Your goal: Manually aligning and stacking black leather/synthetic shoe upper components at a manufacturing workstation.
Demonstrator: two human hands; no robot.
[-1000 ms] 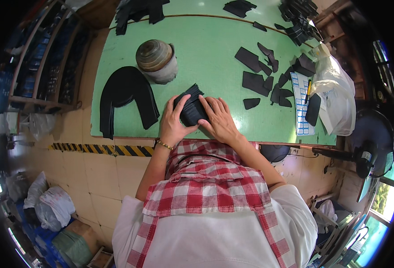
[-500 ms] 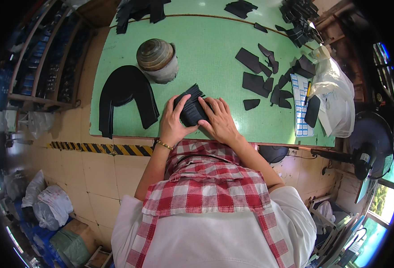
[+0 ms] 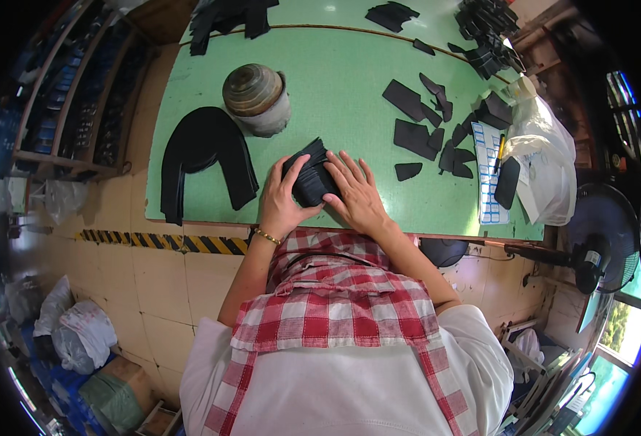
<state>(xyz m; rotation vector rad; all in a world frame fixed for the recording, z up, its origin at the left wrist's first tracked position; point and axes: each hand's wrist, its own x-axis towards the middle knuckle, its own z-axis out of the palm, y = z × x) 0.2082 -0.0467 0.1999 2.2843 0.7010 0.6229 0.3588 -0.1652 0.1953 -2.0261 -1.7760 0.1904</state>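
Between my hands, at the near edge of the green table [image 3: 335, 80], is a stack of black cut pieces [image 3: 310, 179], its layers fanned at the far end. My left hand [image 3: 284, 190] wraps round the stack's left side, thumb lying over the top. Against its right side rests my right hand [image 3: 356, 195], thumb on the near corner and the other fingers stretched out and slightly spread. To the left lies a pile of black U-shaped pieces [image 3: 203, 138]. Beyond my left hand stands a grey pot-like weight with a ringed, domed top [image 3: 253, 91].
Loose black pieces [image 3: 416, 138] lie on the table's right side. Near the right edge are a printed sheet [image 3: 491, 196], a yellow pen [image 3: 502, 143], a dark phone-like object [image 3: 507, 183] and a white plastic bag [image 3: 549, 156]. A fan [image 3: 603, 225] stands beyond that edge.
My right hand's fingers have lifted and stretched out away from the top of the stack. My left hand keeps its hold, and the stack stays in about the same place.
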